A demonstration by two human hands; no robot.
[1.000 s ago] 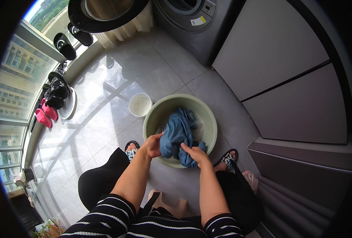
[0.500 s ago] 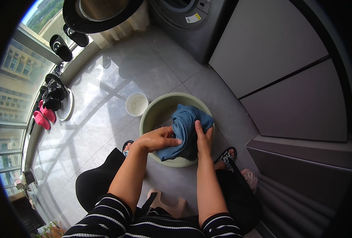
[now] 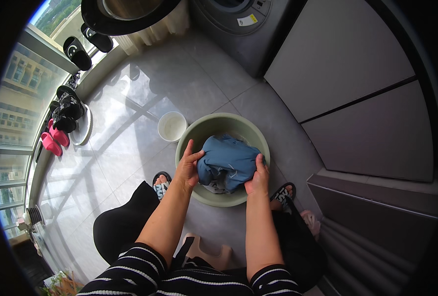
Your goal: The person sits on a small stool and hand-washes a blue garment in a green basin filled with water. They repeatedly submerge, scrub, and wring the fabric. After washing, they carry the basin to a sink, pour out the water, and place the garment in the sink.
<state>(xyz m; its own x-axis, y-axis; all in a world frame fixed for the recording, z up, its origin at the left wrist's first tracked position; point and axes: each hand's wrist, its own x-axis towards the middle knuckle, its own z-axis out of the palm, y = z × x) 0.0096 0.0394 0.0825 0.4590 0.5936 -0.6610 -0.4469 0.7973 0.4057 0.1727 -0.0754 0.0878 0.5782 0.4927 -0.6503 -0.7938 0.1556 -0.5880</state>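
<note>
A blue piece of clothing (image 3: 228,157) is spread between my two hands over a pale green basin (image 3: 264,139). My left hand (image 3: 187,168) holds its left edge, thumb on top and forefinger pointing up off the cloth. At the opposite edge my right hand (image 3: 258,178) grips the fabric, with the thumb on its upper side. Below the blue cloth, greyish wet fabric (image 3: 216,187) shows at the basin's near side. Some suds lie near the far inner wall.
A white bowl (image 3: 172,127) stands on the tiles against the basin's left. Beneath me is a beige stool (image 3: 210,254). Shoes and pink slippers (image 3: 55,140) line the window at left. A washing machine (image 3: 238,44) and grey cabinets (image 3: 352,64) stand ahead and right.
The bunched blue clothing has been opened out and turned over the basin. My left hand moved left and up to its left edge; my right hand shifted slightly right and nearer.
</note>
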